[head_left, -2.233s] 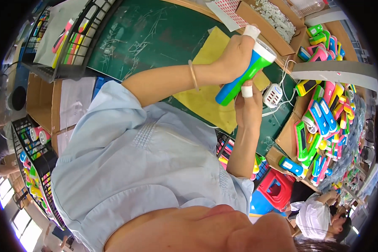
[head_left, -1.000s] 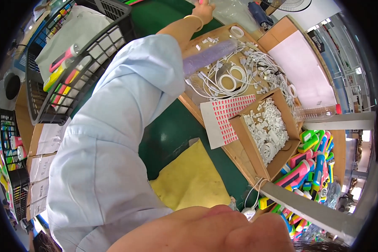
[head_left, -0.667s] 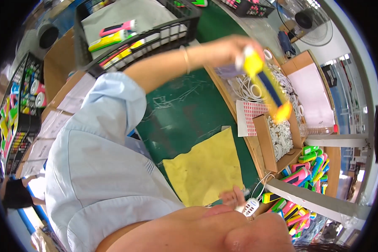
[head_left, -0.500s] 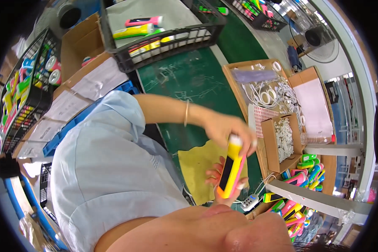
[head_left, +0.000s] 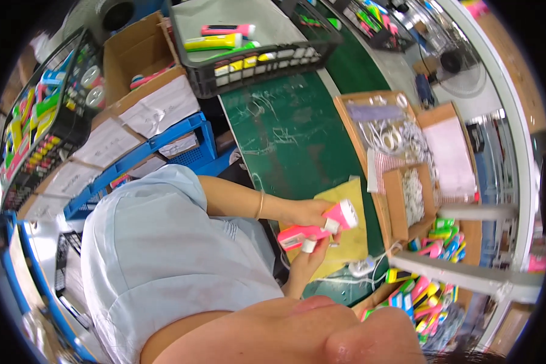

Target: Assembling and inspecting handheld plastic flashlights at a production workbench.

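Note:
A pink flashlight point(head_left: 302, 233) with a white lens end point(head_left: 349, 213) is held in both hands above a yellow cloth point(head_left: 353, 242). My left hand point(head_left: 309, 212), with a bangle at its wrist, closes round the neck just behind the lens end. My right hand point(head_left: 312, 259) comes from below and grips the body from underneath. White wraps cover fingertips of both hands. The flashlight lies tilted, its lens end toward the right. Part of its body is hidden by the fingers.
On the green table point(head_left: 279, 136) stands a black crate point(head_left: 261, 68) with flashlights. To the right are a cardboard tray point(head_left: 353, 130) of white cables, a box of small white parts point(head_left: 414, 200) and a power strip point(head_left: 362, 267). Several colourful flashlights point(head_left: 431, 303) lie lower right, beside a metal bar point(head_left: 461, 274).
The flashlight has been turned over, from its yellow and black face to its pink side, and from steep to flatter. My left hand has moved down and left. The whole view has shifted slightly.

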The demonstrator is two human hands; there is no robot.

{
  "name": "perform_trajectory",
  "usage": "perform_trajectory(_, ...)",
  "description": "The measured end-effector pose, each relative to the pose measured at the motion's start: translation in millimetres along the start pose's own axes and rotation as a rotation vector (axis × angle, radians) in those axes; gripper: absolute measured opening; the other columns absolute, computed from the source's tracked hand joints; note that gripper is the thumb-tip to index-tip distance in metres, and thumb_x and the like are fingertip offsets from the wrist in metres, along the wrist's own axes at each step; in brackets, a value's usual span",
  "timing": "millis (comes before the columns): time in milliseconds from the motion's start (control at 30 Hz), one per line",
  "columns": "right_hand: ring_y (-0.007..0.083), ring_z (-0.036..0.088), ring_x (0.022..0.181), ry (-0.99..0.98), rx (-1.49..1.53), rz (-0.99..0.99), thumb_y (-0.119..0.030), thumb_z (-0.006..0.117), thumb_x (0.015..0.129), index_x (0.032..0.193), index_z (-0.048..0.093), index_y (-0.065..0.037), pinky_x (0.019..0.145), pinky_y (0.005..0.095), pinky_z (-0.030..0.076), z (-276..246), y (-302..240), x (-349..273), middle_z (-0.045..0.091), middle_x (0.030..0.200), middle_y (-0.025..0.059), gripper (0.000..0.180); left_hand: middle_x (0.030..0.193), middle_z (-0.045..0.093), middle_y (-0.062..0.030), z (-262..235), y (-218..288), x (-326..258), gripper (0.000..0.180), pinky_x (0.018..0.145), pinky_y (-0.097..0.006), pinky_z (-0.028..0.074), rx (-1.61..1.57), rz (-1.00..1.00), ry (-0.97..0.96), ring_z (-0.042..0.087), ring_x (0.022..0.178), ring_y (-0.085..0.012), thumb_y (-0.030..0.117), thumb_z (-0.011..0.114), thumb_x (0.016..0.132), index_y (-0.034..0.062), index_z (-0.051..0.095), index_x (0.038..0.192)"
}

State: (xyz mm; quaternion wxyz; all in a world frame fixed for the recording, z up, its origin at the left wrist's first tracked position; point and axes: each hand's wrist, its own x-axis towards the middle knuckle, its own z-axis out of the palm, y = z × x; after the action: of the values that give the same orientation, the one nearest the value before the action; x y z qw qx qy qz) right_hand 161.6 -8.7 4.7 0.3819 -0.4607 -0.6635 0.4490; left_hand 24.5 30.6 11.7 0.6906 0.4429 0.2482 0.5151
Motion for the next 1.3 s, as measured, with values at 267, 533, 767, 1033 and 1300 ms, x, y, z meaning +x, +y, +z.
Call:
perform_trajectory(267,0.0024,0.031,0.049,0.236,0.212,0.211,-0.004,0.036,0.089,0.125,0.041,-0.006,0.043,0.0163,0.024,-20,9,3,0.041,0.066,-0.0042,0.036,0.084,0.054,-0.0053,-10,19,25,0.032,0.057,-0.029,0.05,-0.388,-0.301,0.14,0.057,0.064,-0.0172,0.011,0.06,0.08,0.0059,0.044,0.107)
perform_trajectory(533,0.0023,0.038,0.054,0.319,0.178,0.243,-0.014,0.051,0.089,0.101,0.054,0.0,0.047,0.0167,0.028,-27,28,-12,0.048,0.069,-0.0029,0.019,0.082,0.056,-0.0072,10,25,49,0.028,0.05,-0.028,0.049,-0.456,-0.489,0.126,0.056,0.061,-0.0162,0.026,0.053,0.086,0.0054,0.046,0.104)
perform_trajectory(767,0.0043,0.043,0.062,0.329,0.323,0.236,-0.01,0.054,0.087,0.097,0.059,0.001,0.053,0.0174,0.034,-57,4,-3,0.054,0.077,0.0001,0.016,0.092,0.052,-0.0133,2,16,75,0.045,0.065,-0.033,0.048,0.367,-0.232,0.253,0.056,0.078,-0.0208,0.015,0.061,0.077,-0.0023,0.037,0.112)
perform_trajectory(1033,0.0057,0.047,0.065,0.367,0.331,0.177,-0.007,0.061,0.082,0.098,0.062,0.002,0.058,0.0179,0.037,-65,12,22,0.057,0.077,0.0021,0.018,0.119,0.033,-0.0314,-19,-14,95,0.091,0.086,-0.041,0.042,1.191,0.19,0.437,0.047,0.104,-0.0419,0.031,0.074,0.067,-0.0073,0.016,0.126)
perform_trajectory(1300,0.0132,0.05,0.062,0.304,-0.204,-0.167,-0.005,0.063,0.079,0.086,0.06,-0.001,0.057,0.0243,0.041,-49,-16,43,0.054,0.072,0.0056,0.008,0.111,0.055,-0.0152,-20,21,64,0.042,0.085,-0.035,0.046,-0.37,-0.321,0.017,0.055,0.1,-0.0228,0.027,0.048,0.089,-0.0014,0.042,0.12)
